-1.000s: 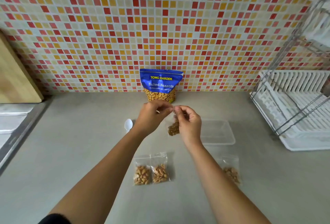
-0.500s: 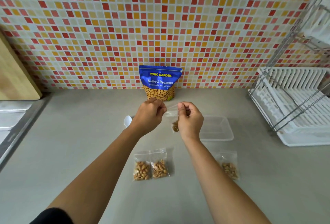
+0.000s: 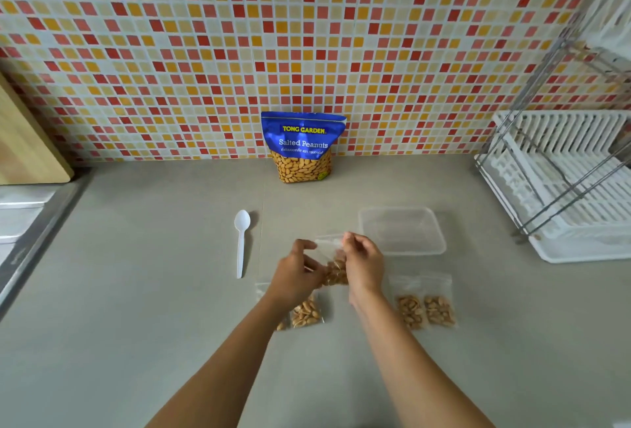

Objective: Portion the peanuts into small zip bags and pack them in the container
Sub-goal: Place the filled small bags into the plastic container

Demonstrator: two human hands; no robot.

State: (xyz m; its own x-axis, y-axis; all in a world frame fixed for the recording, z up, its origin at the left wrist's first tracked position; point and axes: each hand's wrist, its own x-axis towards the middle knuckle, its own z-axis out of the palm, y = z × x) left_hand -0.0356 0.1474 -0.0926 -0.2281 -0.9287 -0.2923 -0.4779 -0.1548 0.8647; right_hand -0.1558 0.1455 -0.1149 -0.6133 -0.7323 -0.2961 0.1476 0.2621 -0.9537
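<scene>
A white spoon point(image 3: 241, 243) is lying idle on the bench point(image 3: 136, 291). Just right of it, the left hand point(image 3: 295, 274) is curling against the side of a small zip bag point(image 3: 333, 263) of peanuts; whether it is pinching, I cannot tell. The right hand point(image 3: 362, 263) is pinching the bag's top edge. Sealing is seemingly the step in hand. Next, the strip is needing pressing along its length, then the bag laying in the empty container point(image 3: 403, 231) further right.
</scene>
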